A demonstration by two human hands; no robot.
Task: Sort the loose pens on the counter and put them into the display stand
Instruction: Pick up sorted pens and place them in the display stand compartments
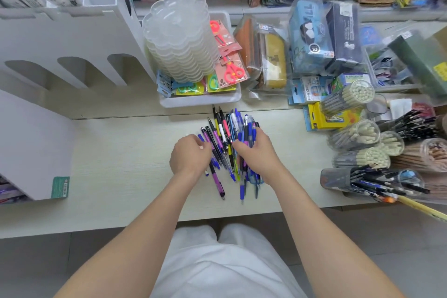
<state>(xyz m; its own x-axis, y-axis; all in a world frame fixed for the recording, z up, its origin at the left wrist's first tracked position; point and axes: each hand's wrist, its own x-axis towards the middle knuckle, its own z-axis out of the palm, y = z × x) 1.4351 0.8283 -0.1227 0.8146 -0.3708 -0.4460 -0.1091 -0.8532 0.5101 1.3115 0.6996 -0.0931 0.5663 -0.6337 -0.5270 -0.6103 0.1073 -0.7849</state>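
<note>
Both your hands sit in the heap of blue, purple and black plastic pens (222, 133) on the pale counter (121, 164): left hand (191, 155) grip unclear, right hand (257, 151) clasps a bunch of blue pens (250, 133). Beyond, a carded pack (312, 94) reads "AIHAO"; white slotted display stand (72, 38) far left.

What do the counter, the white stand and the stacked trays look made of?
The counter looks like matte pale laminate, given its fine wood-grain streaks. The white stand is probably painted board: flat matte faces, cut arches. The stacked trays are frosted translucent plastic, with layers showing through.
</note>
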